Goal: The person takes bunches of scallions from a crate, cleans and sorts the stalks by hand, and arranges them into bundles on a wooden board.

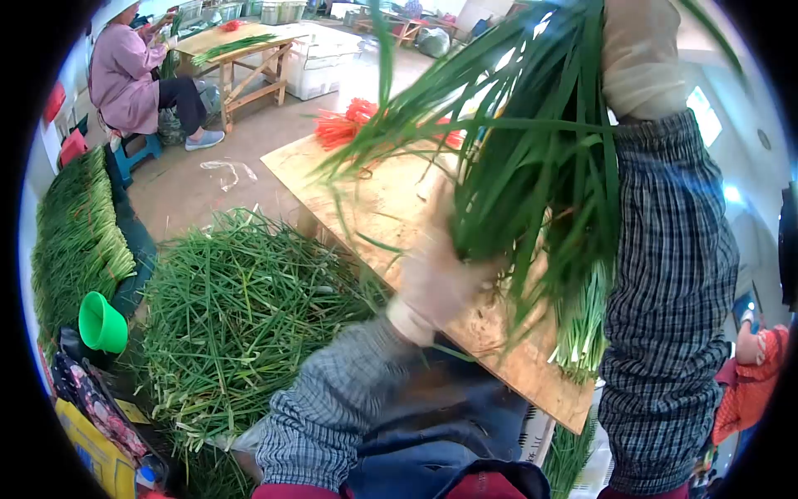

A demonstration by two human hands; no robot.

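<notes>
Raised high at the upper right, my right hand (642, 54) wears a pale thin glove and grips a bunch of garlic chives (540, 158). The long green leaves hang down and fan out to the left; the fingertips are hidden or cut off by the frame edge. My left hand (445, 287), also gloved, is smeared by motion beside the lower leaves, over the table edge; its fingers cannot be made out. Below the bunch, more chives (582, 337) with pale stems lie on the wooden table (391, 220).
Red-orange strips (345, 125) lie at the table's far end. A loose heap of green leaves (241, 324) rises left of the table. Beyond it are stacked chives (75, 241) and a green bucket (102, 323). A seated person (129, 66) works at another table (249, 46).
</notes>
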